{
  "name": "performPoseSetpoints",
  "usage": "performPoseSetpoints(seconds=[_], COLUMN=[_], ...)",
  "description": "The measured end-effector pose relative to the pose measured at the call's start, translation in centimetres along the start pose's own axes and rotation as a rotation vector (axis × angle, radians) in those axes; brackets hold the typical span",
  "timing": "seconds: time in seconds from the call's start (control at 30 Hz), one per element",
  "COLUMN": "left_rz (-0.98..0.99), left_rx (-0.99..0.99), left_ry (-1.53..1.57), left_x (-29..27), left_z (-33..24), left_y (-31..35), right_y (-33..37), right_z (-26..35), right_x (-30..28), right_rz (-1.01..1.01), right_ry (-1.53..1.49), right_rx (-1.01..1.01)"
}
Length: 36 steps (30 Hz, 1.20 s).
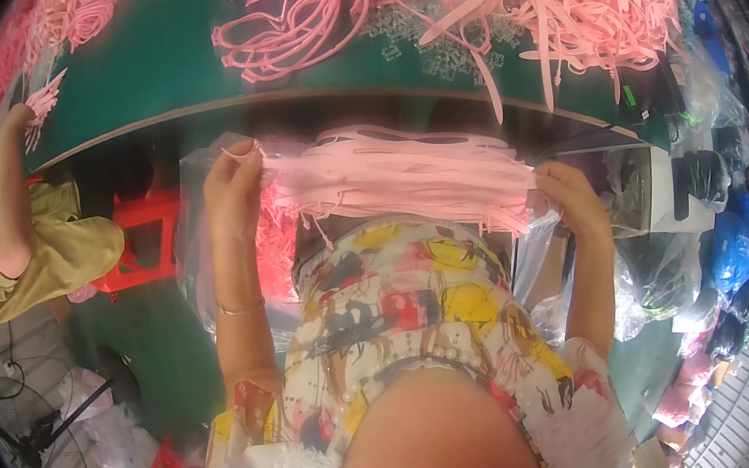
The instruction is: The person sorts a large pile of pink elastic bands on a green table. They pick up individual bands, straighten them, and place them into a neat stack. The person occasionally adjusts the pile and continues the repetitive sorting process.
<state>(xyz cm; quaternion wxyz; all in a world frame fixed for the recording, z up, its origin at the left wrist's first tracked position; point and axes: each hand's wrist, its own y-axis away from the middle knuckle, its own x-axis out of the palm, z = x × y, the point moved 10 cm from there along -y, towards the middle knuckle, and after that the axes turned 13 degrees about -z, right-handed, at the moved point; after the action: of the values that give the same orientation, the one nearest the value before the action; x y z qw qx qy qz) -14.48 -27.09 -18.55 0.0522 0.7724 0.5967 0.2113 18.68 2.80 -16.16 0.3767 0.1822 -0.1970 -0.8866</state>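
Two hands on it: left hand [232, 181] and right hand [566, 196] clamped on opposite ends of a pink strap bundle [396, 180], stretched flat over a clear plastic bag [199, 255] below the green desk [158, 73]. Probably mid-straightening. Next up, likely lowering into that bag, ends kept even.

Worn on the head, aimed steeply down over chest and raised forearms at close range, fisheye-wide, taking in the green table [158, 73] ahead at top, floor at both sides, edges bending toward the rim.
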Motion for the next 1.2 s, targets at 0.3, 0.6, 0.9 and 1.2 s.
performPoseSetpoints(seconds=[0.3,0.6,0.9,1.2], left_rz=[-0.005,0.233,0.369,0.29], left_rx=[0.095,0.895,0.803,1.098], left_ry=[-0.802,-0.887,-0.614,-0.785], left_x=[-5.5,9.5,22.2,26.9], left_z=[7.3,-3.9,-6.5,-8.0], left_y=[-2.3,2.8,4.1,3.2], right_y=[-0.8,1.0,-6.5,-10.1], right_z=[-3.4,5.8,20.1,24.2], right_x=[0.5,1.0,4.0,5.9], right_rz=[-0.019,-0.251,-0.565,-0.55], right_ry=[0.319,0.893,0.617,0.864], right_rx=[-0.04,-0.634,-0.903,-1.232])
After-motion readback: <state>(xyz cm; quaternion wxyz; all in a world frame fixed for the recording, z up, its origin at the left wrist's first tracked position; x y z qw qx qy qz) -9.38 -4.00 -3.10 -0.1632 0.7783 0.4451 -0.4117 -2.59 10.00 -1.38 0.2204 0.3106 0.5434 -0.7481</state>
